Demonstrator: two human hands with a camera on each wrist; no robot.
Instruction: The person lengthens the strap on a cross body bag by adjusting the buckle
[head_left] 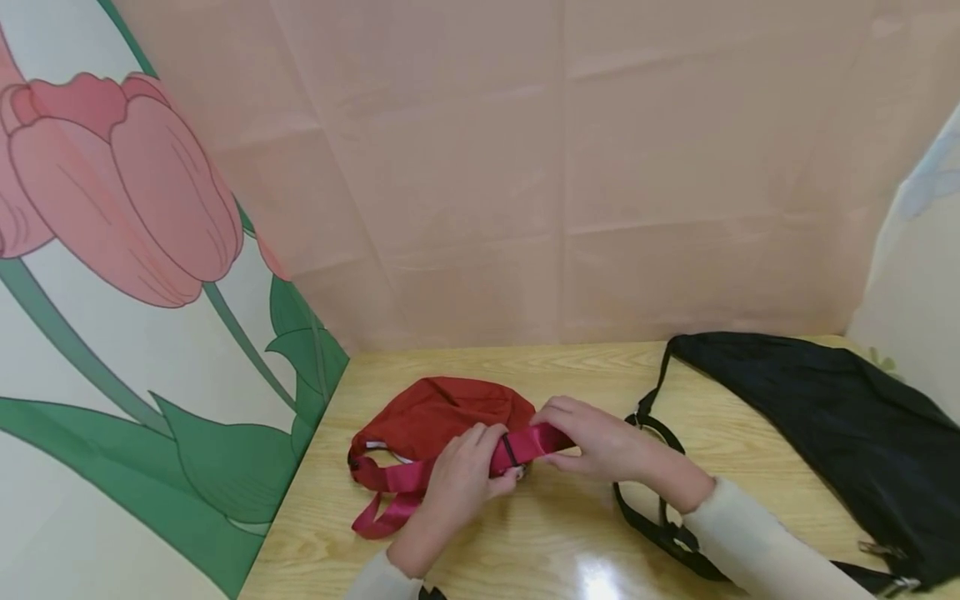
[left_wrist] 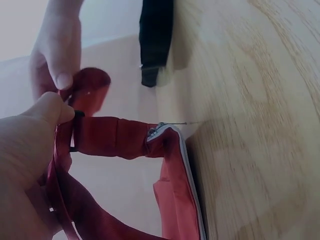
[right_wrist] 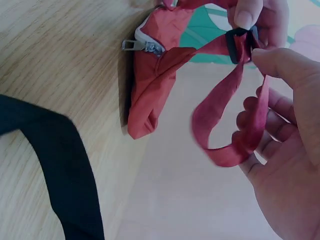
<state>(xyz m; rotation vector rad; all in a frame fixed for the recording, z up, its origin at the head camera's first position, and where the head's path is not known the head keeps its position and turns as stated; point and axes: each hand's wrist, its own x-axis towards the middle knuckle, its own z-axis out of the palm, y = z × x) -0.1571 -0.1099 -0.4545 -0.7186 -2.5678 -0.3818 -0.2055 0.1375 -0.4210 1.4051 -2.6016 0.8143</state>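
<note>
A red waist bag (head_left: pixel 442 408) lies on the wooden table (head_left: pixel 525 550), its zip (right_wrist: pixel 145 46) on the side toward the right hand. My left hand (head_left: pixel 463 475) pinches its crimson strap (head_left: pixel 408 477) right beside the black slider buckle (right_wrist: pixel 233 46), thumb on top. On the other side of the buckle, my right hand (head_left: pixel 600 437) holds the strap between thumb and fingers. In the right wrist view the webbing hangs in a loose loop (right_wrist: pixel 220 145) by my right fingers. Another strap loop droops to the table left of my left hand.
A large black bag (head_left: pixel 817 408) lies at the right side of the table. Its black strap (head_left: pixel 637 521) curls across the tabletop beneath my right forearm. A pinkish cloth (head_left: pixel 487 167) hangs behind, and a tulip-printed panel (head_left: pixel 135 192) stands at the left.
</note>
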